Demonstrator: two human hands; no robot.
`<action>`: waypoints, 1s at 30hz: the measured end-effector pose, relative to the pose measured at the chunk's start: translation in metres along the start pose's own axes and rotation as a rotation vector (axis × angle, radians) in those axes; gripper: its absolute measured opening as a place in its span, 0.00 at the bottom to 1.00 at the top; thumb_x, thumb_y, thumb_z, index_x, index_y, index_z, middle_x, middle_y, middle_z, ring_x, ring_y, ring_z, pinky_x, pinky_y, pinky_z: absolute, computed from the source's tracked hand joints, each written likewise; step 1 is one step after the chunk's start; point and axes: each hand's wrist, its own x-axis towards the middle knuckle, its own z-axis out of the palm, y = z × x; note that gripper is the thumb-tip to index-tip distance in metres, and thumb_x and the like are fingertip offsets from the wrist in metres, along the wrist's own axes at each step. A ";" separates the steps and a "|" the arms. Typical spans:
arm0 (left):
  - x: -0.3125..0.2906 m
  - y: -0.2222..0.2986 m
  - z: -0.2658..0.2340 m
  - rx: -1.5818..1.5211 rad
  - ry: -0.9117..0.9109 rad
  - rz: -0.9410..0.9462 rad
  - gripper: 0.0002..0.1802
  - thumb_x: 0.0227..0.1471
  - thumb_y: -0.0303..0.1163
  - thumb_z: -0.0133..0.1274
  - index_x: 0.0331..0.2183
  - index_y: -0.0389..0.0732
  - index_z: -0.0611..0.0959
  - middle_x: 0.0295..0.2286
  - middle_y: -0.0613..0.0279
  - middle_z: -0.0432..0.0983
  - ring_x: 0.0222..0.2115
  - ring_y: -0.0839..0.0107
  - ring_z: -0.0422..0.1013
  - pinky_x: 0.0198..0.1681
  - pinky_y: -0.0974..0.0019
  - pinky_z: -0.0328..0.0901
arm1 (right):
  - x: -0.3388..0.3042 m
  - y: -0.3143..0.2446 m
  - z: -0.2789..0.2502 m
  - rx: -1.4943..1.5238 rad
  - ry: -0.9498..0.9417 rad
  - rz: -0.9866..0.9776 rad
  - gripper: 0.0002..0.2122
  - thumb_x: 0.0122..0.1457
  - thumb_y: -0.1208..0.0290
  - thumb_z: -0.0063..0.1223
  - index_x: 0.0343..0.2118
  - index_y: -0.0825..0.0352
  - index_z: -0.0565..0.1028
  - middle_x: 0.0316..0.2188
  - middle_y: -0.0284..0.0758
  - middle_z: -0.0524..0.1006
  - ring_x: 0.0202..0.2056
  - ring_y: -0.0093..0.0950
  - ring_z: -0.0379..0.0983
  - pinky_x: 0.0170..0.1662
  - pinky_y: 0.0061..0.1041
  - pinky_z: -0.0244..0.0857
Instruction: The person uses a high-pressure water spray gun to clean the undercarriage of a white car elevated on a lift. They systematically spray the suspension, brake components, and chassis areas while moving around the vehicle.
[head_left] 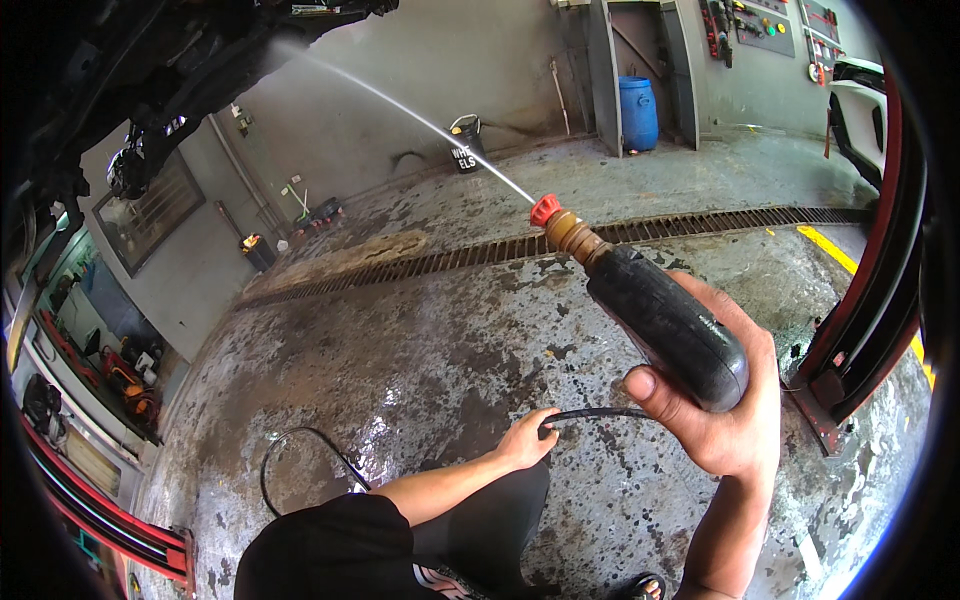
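Note:
My right hand is wrapped round a black pressure-washer spray gun with a brass neck and a red nozzle. A thin white jet of water leaves the nozzle and runs up and to the left. It strikes the dark underside of a raised vehicle, where mist spreads. Lower and nearer my body, my left hand is closed round a black hose. The hose runs right toward the spray gun, its far end hidden behind my right hand, and a loop of it lies on the floor at left.
A floor drain grate crosses the wet, patchy floor. Red lift posts stand at right and lower left. Against the back wall are a black bucket and a blue barrel. A white car is at far right.

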 end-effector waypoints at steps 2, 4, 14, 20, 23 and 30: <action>-0.001 0.002 -0.003 0.015 -0.002 -0.029 0.26 0.54 0.34 0.59 0.54 0.44 0.75 0.47 0.51 0.77 0.45 0.58 0.77 0.49 0.57 0.70 | 0.001 0.002 0.001 0.012 0.021 0.015 0.30 0.44 0.68 0.76 0.51 0.72 0.75 0.37 0.41 0.83 0.40 0.26 0.80 0.46 0.27 0.72; -0.002 0.004 -0.006 0.018 0.022 -0.019 0.26 0.54 0.35 0.59 0.54 0.44 0.75 0.46 0.51 0.77 0.45 0.58 0.77 0.48 0.57 0.70 | 0.002 0.005 0.003 0.044 0.043 0.034 0.30 0.45 0.69 0.76 0.51 0.72 0.75 0.38 0.41 0.82 0.41 0.25 0.80 0.47 0.27 0.71; -0.012 0.000 -0.102 -0.151 0.010 -0.351 0.25 0.56 0.42 0.62 0.51 0.37 0.79 0.42 0.55 0.81 0.42 0.66 0.76 0.47 0.63 0.69 | 0.042 0.041 0.046 0.067 0.111 0.039 0.26 0.48 0.69 0.73 0.50 0.70 0.76 0.36 0.40 0.83 0.38 0.26 0.80 0.45 0.28 0.72; -0.028 0.028 -0.149 -0.007 0.334 -0.467 0.28 0.56 0.50 0.61 0.47 0.37 0.81 0.38 0.55 0.82 0.37 0.68 0.77 0.43 0.66 0.69 | 0.054 0.093 0.127 0.067 0.042 0.080 0.29 0.47 0.66 0.73 0.54 0.66 0.75 0.40 0.45 0.82 0.44 0.30 0.81 0.48 0.30 0.72; -0.040 0.044 -0.153 0.164 0.296 -0.490 0.29 0.54 0.50 0.62 0.48 0.37 0.80 0.39 0.49 0.81 0.38 0.63 0.79 0.44 0.63 0.70 | 0.036 0.115 0.154 0.029 0.037 0.067 0.30 0.46 0.65 0.73 0.53 0.65 0.75 0.39 0.46 0.82 0.44 0.40 0.81 0.47 0.32 0.73; -0.076 0.045 -0.156 0.280 0.331 -0.434 0.23 0.52 0.35 0.66 0.47 0.34 0.81 0.37 0.56 0.81 0.36 0.72 0.75 0.43 0.68 0.69 | 0.028 0.145 0.181 0.166 -0.011 0.167 0.29 0.47 0.60 0.71 0.52 0.64 0.75 0.36 0.46 0.82 0.40 0.43 0.81 0.43 0.38 0.74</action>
